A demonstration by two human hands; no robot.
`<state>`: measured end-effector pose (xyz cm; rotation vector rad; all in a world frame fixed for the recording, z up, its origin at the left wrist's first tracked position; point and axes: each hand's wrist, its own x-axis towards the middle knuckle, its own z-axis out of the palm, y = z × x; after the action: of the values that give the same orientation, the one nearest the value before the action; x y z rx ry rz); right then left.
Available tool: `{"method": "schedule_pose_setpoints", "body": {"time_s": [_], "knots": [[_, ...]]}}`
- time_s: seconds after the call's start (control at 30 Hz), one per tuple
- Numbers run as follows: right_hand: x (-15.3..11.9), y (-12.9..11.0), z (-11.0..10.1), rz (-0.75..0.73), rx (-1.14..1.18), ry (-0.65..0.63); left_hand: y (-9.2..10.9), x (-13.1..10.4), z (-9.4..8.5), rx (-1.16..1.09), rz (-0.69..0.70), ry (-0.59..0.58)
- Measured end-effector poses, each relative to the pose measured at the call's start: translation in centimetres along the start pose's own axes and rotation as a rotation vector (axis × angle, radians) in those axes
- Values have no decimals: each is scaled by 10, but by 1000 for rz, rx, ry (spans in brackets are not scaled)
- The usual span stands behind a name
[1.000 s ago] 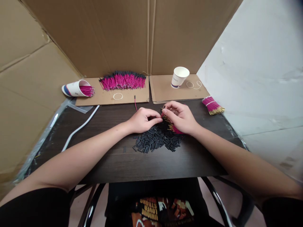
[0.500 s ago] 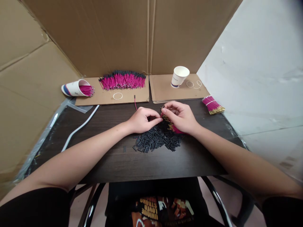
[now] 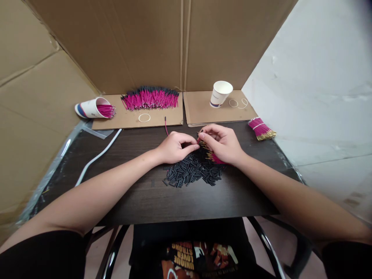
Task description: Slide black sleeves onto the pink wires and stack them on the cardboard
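A short magenta wire [image 3: 198, 140] is held over the dark tabletop [image 3: 139, 201], between the two hands and just above the far side of the pile of black sleeves [image 3: 186, 173]. It is pinched between thumb and forefinger of the left hand [image 3: 176, 147]. The thumb and forefinger of the right hand [image 3: 222, 143] are closed at the wire's far end, seemingly on a black sleeve [image 3: 199, 133]; how firmly it is gripped cannot be made out. Gold-tipped wires [image 3: 215, 158] are partly covered by the right hand.

The step in hand is judged to be the seating of that sleeve along the wire. It is best done with the wire pinched close behind its tip, so that bending is avoided, and with the sleeve pushed straight along the axis, perhaps with a slight twist. Both wrists are best kept low and steady, so that the sleeves beneath are not scattered.

The held wire's long axis is pointed mainly away from the body, its dark end towards the cardboard panel [image 3: 139, 46]; its near end is hidden by the left fingertips, and its tilt above the tabletop cannot be judged.
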<state>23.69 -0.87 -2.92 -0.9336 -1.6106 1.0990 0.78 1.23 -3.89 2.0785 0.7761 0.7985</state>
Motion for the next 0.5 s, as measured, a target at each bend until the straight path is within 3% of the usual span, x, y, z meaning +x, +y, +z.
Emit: {"method": "schedule_pose_setpoints", "body": {"time_s": [0.5], "knots": [[0, 1, -1, -16, 19, -4, 0, 0, -2, -12, -9, -23]]}}
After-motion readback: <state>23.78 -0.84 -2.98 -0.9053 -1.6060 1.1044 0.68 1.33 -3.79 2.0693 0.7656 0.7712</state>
